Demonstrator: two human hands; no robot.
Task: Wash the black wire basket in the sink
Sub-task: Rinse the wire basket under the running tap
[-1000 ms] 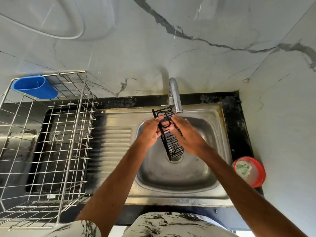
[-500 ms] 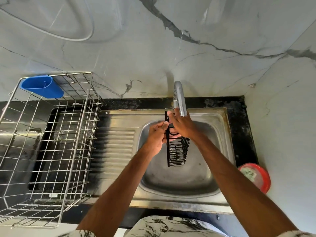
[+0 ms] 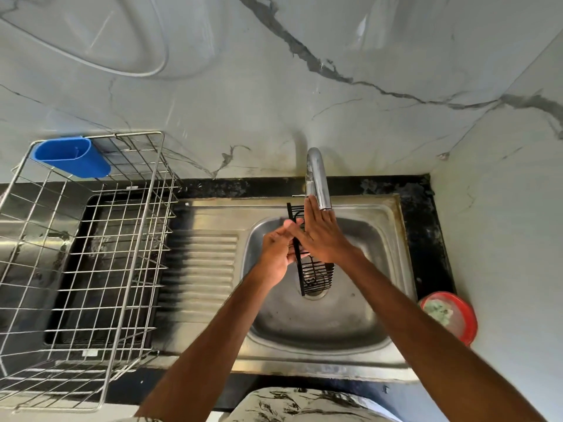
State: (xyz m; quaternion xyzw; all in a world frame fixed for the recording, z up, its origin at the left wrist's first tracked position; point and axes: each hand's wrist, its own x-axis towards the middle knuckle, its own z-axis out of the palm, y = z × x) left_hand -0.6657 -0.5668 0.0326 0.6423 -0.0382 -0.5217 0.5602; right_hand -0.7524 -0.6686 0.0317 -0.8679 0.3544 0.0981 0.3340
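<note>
On the counter (image 3: 426, 239) at near right, a red bowl (image 3: 466, 327) holds a pale green-white mass. Inside the sink (image 3: 274, 327), the black wire basket (image 3: 318, 277) stands on end, its lower end over the drain. The left hand (image 3: 275, 254) grips its edge. The right hand (image 3: 323, 239) lies flat against it, fingers straight, below the faucet (image 3: 318, 184). A blue cup (image 3: 73, 158) hangs on the far corner of the wire rack (image 3: 91, 271).

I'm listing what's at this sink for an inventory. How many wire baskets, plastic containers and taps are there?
Wire baskets: 2 (black wire basket, steel drying rack)
Plastic containers: 2 (blue holder, red tub)
Tap: 1
Total: 5
</note>
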